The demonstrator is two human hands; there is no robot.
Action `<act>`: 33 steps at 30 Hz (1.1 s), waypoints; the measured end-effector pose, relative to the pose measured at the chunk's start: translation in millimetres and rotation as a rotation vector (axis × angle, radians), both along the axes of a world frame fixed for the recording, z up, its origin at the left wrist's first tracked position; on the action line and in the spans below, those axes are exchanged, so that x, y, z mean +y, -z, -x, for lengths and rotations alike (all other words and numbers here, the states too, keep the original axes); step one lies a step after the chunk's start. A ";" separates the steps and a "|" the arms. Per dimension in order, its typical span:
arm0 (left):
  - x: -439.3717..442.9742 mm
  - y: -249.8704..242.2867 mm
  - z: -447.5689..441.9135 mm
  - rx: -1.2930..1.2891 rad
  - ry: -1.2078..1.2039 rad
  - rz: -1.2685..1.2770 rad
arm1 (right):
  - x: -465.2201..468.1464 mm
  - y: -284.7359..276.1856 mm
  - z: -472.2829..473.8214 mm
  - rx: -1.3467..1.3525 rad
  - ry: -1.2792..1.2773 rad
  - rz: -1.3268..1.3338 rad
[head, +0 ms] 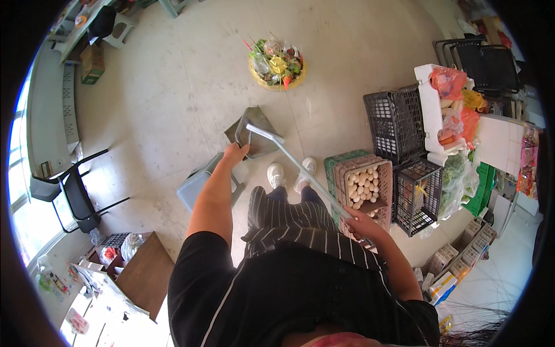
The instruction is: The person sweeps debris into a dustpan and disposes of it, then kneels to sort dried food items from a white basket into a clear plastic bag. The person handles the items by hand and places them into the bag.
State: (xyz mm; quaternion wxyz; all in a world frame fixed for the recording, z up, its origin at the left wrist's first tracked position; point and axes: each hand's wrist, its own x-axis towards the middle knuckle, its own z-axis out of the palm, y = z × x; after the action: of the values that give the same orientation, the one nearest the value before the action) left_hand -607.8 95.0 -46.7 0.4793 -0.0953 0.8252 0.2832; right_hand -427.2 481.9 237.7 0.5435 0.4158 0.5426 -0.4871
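My left hand [236, 153] grips the near left edge of a grey plastic dustpan or scoop [269, 147], tilted just above or on the floor; which of the two I cannot tell. In my right hand [363, 224] is a long pale pole [310, 176], held near its upper end. A narrow white bar-shaped head [260, 131], like that of a squeegee or mop, ends the pole and overlaps the dustpan. Farther ahead stands a round bin [277, 86] lined with a yellow bag, heaped with vegetable scraps and plastic wrappers [278, 65].
A blue-grey plastic stool [196, 184] stands beside my left forearm. At right are a crate of eggs [363, 186], black crates [395, 123] and a white foam box [427, 112] with bagged produce. A black chair [78, 195] and a brown wooden cabinet [145, 271] are at left.
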 end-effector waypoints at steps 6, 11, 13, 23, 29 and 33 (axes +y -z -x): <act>-20.2 -37.9 -23.9 0.106 -0.154 -0.071 | 23.6 -41.7 -42.3 -0.039 0.330 -0.087; -32.1 -113.4 -2.5 0.151 -0.383 -0.221 | 45.8 -48.9 -52.5 0.070 0.413 -0.187; -30.7 -148.2 11.2 0.195 -0.408 -0.211 | 54.1 -47.3 -46.2 0.035 0.520 -0.192; -16.4 -252.5 104.1 0.205 -0.449 -0.534 | 97.8 -17.9 -14.1 0.122 0.558 -0.227; 49.6 -289.8 188.4 0.250 -0.314 -0.509 | 132.4 1.5 21.2 0.087 0.641 -0.146; 111.5 -310.4 258.7 0.359 -0.141 -0.340 | 157.4 14.6 36.7 0.135 0.379 -0.094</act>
State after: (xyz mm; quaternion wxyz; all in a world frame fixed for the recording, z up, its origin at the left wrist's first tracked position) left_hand -866.5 206.5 263.7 0.3131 -0.0189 0.8291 0.4629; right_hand -463.8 639.3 223.0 0.3843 0.5018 0.5120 -0.5817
